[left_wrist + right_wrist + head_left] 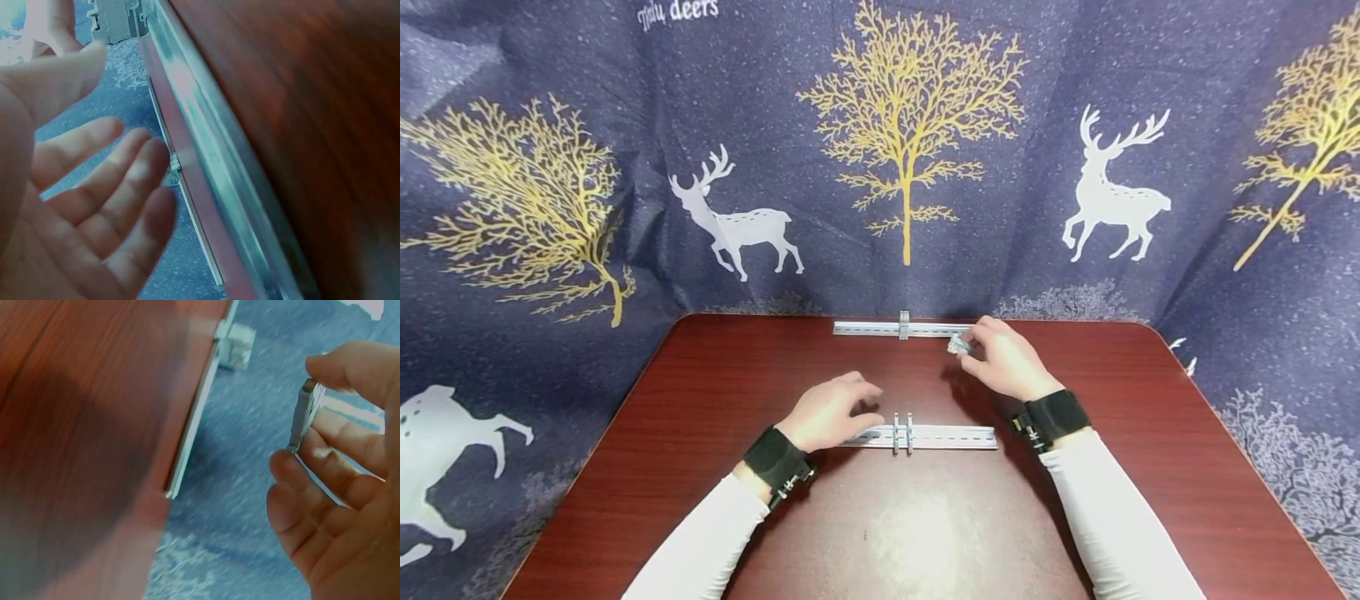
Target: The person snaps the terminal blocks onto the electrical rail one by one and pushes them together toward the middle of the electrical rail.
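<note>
My right hand (1006, 358), over the table near the far rail's right end, pinches a small grey terminal block (302, 415) between thumb and fingers. My left hand (831, 411) holds nothing; its fingers are spread and loosely bent, and it overlaps the left end of the near metal DIN rail (955, 437). Two thin terminal blocks (910, 433) stand upright side by side around that rail's middle. In the left wrist view, a grey terminal block (115, 22) shows on the near rail beyond the thumb.
A second DIN rail (865, 329) lies along the table's back edge, bearing grey terminal blocks (904, 325) close together. Behind the dark red wooden table (715, 367) hangs a dark blue cloth (865, 287) printed with deer and trees.
</note>
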A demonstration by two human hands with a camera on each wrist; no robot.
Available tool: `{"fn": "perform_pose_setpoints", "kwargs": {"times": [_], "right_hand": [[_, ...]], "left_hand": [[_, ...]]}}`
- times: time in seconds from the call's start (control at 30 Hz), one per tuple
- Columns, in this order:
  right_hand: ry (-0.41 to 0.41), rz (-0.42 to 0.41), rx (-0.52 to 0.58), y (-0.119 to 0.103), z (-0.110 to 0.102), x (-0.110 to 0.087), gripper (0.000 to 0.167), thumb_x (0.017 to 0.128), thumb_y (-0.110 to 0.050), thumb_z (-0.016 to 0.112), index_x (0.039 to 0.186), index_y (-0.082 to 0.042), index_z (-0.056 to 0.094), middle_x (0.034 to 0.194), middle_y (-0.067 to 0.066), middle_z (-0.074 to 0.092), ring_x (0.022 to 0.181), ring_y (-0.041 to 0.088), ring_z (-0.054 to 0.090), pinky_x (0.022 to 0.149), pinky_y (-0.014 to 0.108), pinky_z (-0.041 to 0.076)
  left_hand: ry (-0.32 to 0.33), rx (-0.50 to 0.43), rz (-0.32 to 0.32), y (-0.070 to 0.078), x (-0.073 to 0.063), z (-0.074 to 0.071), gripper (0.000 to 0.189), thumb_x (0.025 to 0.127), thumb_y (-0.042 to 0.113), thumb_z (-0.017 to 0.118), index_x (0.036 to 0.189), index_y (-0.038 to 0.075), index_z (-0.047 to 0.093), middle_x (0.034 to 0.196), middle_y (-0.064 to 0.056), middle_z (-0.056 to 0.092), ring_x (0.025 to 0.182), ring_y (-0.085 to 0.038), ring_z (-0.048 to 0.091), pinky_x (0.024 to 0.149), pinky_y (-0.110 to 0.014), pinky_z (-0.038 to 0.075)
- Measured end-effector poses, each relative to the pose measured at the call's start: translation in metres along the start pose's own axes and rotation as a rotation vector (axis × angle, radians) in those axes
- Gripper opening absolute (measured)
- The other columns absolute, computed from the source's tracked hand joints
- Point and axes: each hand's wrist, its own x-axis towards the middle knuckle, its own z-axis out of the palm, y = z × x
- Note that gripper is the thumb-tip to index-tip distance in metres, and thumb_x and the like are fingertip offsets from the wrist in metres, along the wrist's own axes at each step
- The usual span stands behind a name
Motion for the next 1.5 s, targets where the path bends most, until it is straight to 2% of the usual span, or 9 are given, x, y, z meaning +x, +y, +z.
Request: {"fn": "perform_pose_setpoints", "kwargs": {"times": [0.13, 0.37, 0.6, 0.77, 0.97, 1.13, 1.5], "right_hand": [[-0.019, -0.041, 0.040, -0.013, -0.001, 0.001, 0.023, 0.093, -0.019, 0.083, 0.112, -0.008, 0.075, 0.106, 0.005, 0.064, 0.091, 0.023, 0.060, 0.084, 0.047, 0.054], [-0.072, -0.080, 0.122, -0.036, -0.001, 0.000, 0.021, 0.096, -0.019, 0.083, 0.114, -0.012, 0.075, 0.115, 0.002, 0.067, 0.096, 0.021, 0.062, 0.089, 0.045, 0.054], [-0.126, -0.116, 0.204, -0.058, 0.003, -0.002, 0.019, 0.098, -0.020, 0.084, 0.115, -0.017, 0.076, 0.109, -0.005, 0.064, 0.080, 0.012, 0.059, 0.076, 0.036, 0.053], [-0.158, -0.163, 0.262, -0.071, 0.005, -0.004, 0.018, 0.099, -0.021, 0.083, 0.115, -0.018, 0.076, 0.106, -0.003, 0.064, 0.081, 0.015, 0.062, 0.072, 0.030, 0.052], [-0.189, -0.212, 0.333, -0.080, 0.007, -0.004, 0.017, 0.099, -0.019, 0.084, 0.115, -0.020, 0.079, 0.103, -0.005, 0.066, 0.080, 0.016, 0.063, 0.069, 0.028, 0.051], [-0.231, -0.219, 0.352, -0.081, 0.011, -0.004, 0.014, 0.101, -0.021, 0.082, 0.114, -0.025, 0.079, 0.104, -0.011, 0.065, 0.080, 0.015, 0.064, 0.069, 0.028, 0.051], [-0.266, -0.255, 0.409, -0.086, 0.011, -0.005, 0.014, 0.100, -0.021, 0.082, 0.114, -0.022, 0.079, 0.105, -0.012, 0.066, 0.082, 0.010, 0.066, 0.071, 0.027, 0.055]], "left_hand": [[0.093, -0.007, 0.015, 0.001, 0.002, -0.003, 0.043, 0.100, 0.035, 0.084, 0.134, 0.009, 0.078, 0.111, -0.001, 0.074, 0.098, -0.018, 0.074, 0.077, -0.037, 0.060], [0.232, 0.032, 0.079, 0.002, 0.006, -0.005, 0.039, 0.100, 0.028, 0.086, 0.135, 0.011, 0.078, 0.114, -0.003, 0.075, 0.099, -0.016, 0.072, 0.076, -0.036, 0.060], [0.364, 0.034, 0.150, 0.003, 0.005, -0.006, 0.044, 0.097, 0.024, 0.089, 0.138, 0.013, 0.077, 0.125, -0.001, 0.071, 0.096, -0.013, 0.074, 0.076, -0.034, 0.061], [0.447, 0.056, 0.241, 0.003, 0.006, -0.006, 0.039, 0.095, 0.020, 0.089, 0.132, 0.013, 0.080, 0.123, -0.003, 0.072, 0.100, -0.016, 0.074, 0.079, -0.036, 0.061], [0.510, 0.075, 0.351, 0.002, 0.009, -0.005, 0.033, 0.092, 0.015, 0.091, 0.124, 0.013, 0.084, 0.116, -0.003, 0.073, 0.102, -0.019, 0.072, 0.081, -0.036, 0.061], [0.559, 0.090, 0.423, 0.001, 0.011, -0.003, 0.028, 0.090, 0.013, 0.093, 0.117, 0.014, 0.086, 0.111, -0.001, 0.073, 0.095, -0.017, 0.071, 0.075, -0.033, 0.060], [0.580, 0.098, 0.481, 0.004, 0.011, -0.003, 0.017, 0.091, 0.007, 0.089, 0.106, 0.014, 0.087, 0.102, 0.001, 0.072, 0.085, -0.014, 0.068, 0.069, -0.030, 0.056]]}}
